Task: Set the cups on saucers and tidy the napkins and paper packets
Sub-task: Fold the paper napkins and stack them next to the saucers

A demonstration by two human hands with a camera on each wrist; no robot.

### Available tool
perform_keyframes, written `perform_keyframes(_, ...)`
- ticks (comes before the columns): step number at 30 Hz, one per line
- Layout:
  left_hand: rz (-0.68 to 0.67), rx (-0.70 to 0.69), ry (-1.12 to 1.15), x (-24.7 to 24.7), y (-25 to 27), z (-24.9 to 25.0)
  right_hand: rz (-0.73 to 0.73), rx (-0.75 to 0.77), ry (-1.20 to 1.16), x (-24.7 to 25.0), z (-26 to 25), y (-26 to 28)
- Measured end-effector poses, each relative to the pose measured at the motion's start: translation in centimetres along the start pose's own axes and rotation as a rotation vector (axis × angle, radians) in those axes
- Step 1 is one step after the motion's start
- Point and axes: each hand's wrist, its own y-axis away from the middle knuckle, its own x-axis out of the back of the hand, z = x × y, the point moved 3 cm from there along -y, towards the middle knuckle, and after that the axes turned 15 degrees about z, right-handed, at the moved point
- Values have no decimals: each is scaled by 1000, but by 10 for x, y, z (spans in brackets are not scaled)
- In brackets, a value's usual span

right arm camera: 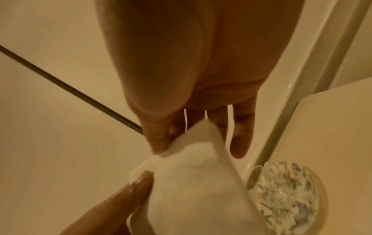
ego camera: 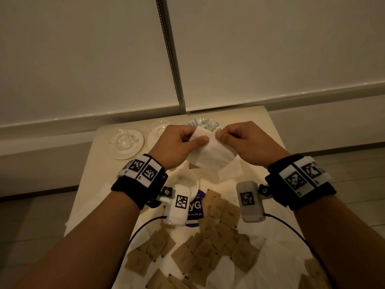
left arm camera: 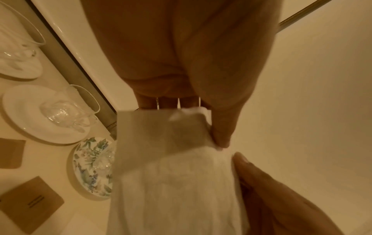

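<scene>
Brown paper packets (ego camera: 216,240) are lying scattered on the near end of the table (ego camera: 91,170), not yet gathered. Above them both hands – left hand (ego camera: 177,142), right hand (ego camera: 248,140) – are pinching the top edge of a white napkin (ego camera: 212,153), holding it in the air, likely for folding. Beyond, glass cups (ego camera: 125,139) are already sitting on saucers (ego camera: 136,150).

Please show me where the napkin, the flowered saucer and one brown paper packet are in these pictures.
napkin (ego camera: 212,152), head view, middle of the white sheet held by both hands.
flowered saucer (left arm camera: 88,167), left wrist view, its patterned face.
brown paper packet (ego camera: 184,258), head view, centre of a packet lying on the table.
</scene>
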Motion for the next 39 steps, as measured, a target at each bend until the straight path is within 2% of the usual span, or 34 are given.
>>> perform_keyframes(5, 114, 27, 2, 8, 0, -2, 14, -124, -142, -3, 14, 12)
perform_keyframes(9, 144, 20, -18, 11, 1, 0, 182, -116, -161, -1, 21, 16)
perform_keyframes(11, 144, 14, -19, 12, 3, 2, 217, -123, -203, -1, 21, 17)
perform_keyframes(14, 145, -11, -59, 14, 5, 4, 216, -162, -265, -1, 19, 19)
perform_keyframes(20, 136, -34, -100, 19, 5, -2, 228, -100, -207, 6, 15, 20)
perform_keyframes(27, 234, -83, -145, 25, 0, -7, 224, -84, -186, 9, 15, 19)
perform_keyframes(33, 249, -101, -207, 21, -3, -5, 248, -63, -182, 12, 15, 18)
perform_keyframes(39, 199, -48, -52, 18, -2, 0, 214, -59, -184, 13, 16, 17)
